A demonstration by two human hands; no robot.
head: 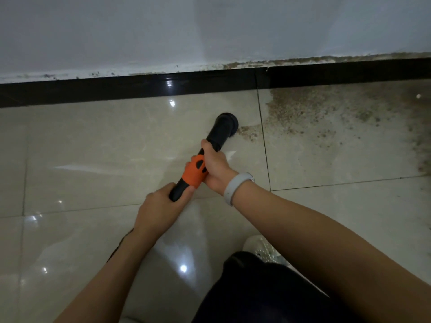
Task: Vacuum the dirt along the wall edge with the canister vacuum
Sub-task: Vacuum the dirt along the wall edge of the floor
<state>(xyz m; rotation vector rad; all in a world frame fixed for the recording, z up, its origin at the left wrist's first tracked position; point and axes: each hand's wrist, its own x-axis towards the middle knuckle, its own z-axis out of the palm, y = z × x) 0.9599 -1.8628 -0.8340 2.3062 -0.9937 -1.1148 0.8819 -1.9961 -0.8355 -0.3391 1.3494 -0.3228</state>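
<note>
A black vacuum wand with an orange collar (194,171) points at the floor, its round nozzle (227,123) resting on the beige tiles just left of a grout line. My left hand (161,209) grips the wand's lower black end. My right hand (215,165) grips the wand beside the orange collar, a pale wristband on that wrist. Brown gritty dirt (310,113) spreads over the tile to the right of the nozzle, up to the black skirting (140,89). A small dirt patch (248,132) lies right beside the nozzle. The canister is out of view.
A white wall (210,31) stands above the skirting, with dirt along its bottom edge at the right. The glossy tiles to the left reflect lights. My dark trouser leg (268,292) and pale shoe (261,248) are at the bottom right.
</note>
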